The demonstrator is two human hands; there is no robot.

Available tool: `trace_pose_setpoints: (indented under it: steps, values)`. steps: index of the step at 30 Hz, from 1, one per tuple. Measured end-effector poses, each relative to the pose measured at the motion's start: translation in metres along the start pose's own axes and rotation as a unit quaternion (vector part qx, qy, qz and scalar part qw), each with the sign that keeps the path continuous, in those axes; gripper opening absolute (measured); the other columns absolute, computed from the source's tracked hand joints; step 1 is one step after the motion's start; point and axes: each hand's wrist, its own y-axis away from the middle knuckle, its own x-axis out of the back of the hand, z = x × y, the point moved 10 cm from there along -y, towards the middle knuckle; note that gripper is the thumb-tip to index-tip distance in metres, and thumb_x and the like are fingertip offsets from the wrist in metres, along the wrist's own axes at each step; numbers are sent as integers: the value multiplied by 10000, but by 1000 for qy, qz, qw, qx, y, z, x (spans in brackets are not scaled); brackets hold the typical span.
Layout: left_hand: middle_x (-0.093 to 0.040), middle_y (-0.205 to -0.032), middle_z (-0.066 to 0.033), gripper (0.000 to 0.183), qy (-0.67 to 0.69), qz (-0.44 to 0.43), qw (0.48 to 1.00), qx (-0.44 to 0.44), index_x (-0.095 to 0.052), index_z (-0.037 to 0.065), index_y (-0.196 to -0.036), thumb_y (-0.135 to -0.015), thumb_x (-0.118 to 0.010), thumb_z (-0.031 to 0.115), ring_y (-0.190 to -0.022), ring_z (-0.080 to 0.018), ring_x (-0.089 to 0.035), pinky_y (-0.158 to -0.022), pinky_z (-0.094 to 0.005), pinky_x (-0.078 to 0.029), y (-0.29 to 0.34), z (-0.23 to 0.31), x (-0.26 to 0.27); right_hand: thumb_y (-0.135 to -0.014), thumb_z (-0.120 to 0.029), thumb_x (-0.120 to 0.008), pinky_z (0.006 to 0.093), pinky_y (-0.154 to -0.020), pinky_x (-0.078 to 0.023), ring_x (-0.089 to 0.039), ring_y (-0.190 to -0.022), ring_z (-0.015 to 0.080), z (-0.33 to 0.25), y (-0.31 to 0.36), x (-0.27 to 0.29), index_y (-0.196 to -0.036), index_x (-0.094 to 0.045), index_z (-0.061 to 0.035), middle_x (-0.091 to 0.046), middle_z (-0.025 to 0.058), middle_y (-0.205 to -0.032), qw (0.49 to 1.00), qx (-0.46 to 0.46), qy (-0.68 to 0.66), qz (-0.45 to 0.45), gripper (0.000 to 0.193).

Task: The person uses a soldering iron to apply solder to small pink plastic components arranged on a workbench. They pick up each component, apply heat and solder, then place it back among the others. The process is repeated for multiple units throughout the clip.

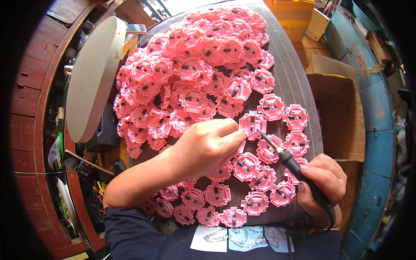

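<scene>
**Soldering iron met at a pink part near the counter's right edge**

Nearest, the right hand (321, 184) is closed around a black soldering iron (299, 171), fingers clamped on its handle. Its tip is met by a pink plastic part (252, 123) pinched in the left hand (207, 145) fingers. Little bare counter (294, 82) is left beside the heaped pink parts (190, 73); a cardboard box (342, 117) is cut off rightward.

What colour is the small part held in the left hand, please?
Pink plastic part, seen best in the head view.
</scene>
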Motion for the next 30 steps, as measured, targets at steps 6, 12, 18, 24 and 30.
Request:
trace_pose_setpoints:
  steps: [6, 12, 18, 24, 30]
  values:
    - [-670, -889, -126, 218, -12, 14, 1000, 18, -713, -14, -1053, -849, -779, -50, -742, -298, -701, -645, -394, -577, 4, -1, 11, -743, -235, -989, 351, -555, -493, -645, -618, 235, 3, 5, 3, -1117, -711, -37, -703, 119, -796, 1000, -11, 1, 27, 507]
    - [-676, -892, -119, 219, -21, -3, 1000, 21, -721, -9, -1053, -847, -787, -42, -738, -294, -701, -640, -389, -577, 7, -5, 7, -755, -181, -968, 355, -577, -513, -659, -643, 257, 1, -1, -5, -1130, -714, 1, -706, 151, -841, 1000, 4, -19, -17, 488]
    - [-674, -872, -114, 202, -23, 11, 1000, 8, -718, -8, -1035, -848, -790, -33, -721, -291, -700, -633, -392, -579, 7, -5, 6, -761, 4, -834, 374, -589, -529, -662, -662, 280, 0, -3, -7, -1128, -714, 29, -701, 170, -865, 999, 10, -21, -25, 386]
    - [-674, -877, -114, 205, -23, 3, 1000, 19, -719, -3, -1038, -848, -794, -19, -727, -293, -701, -638, -396, -581, 7, -8, 1, -758, 17, -824, 374, -587, -527, -659, -663, 278, 0, -4, -9, -1129, -716, 26, -703, 169, -867, 999, 15, -17, -28, 386]
    - [-672, -892, -113, 221, -23, -5, 999, 27, -717, 2, -1053, -847, -797, -5, -746, -295, -702, -655, -399, -584, 6, -9, 2, -759, 17, -822, 370, -585, -524, -658, -662, 273, 0, -3, -9, -1131, -718, 24, -704, 165, -868, 999, 12, -17, -27, 387]
